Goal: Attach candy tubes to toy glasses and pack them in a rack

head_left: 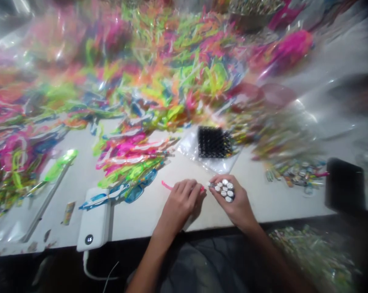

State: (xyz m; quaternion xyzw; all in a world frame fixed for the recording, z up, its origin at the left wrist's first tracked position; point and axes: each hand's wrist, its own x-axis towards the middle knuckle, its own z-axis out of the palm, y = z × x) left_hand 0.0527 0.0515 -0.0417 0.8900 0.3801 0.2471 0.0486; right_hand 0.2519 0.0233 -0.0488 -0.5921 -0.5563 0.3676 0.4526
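My left hand [182, 199] is closed over a thin pink-red plastic strip [166, 185], whose far end sticks out to the left of the fingers. A red bit of it shows by the fingertips; the middle is hidden. Just to the right, my right hand [239, 206] is wrapped round a bundle of several slim sticks with round white ends [226, 190], facing up toward me. One stick juts slightly left, close to the left fingertips. Left of my hands lie blue-lensed glasses [135, 192] and a row of pink, orange and green plastic glasses [125, 156].
A large pile of neon plastic pieces [159, 81] spreads across the back. A clear bag holding a black block [213, 141] lies ahead. A white power bank [90, 228] with a cable stands at left, a dark flat object [344, 185] at right. The table's front edge runs below my hands.
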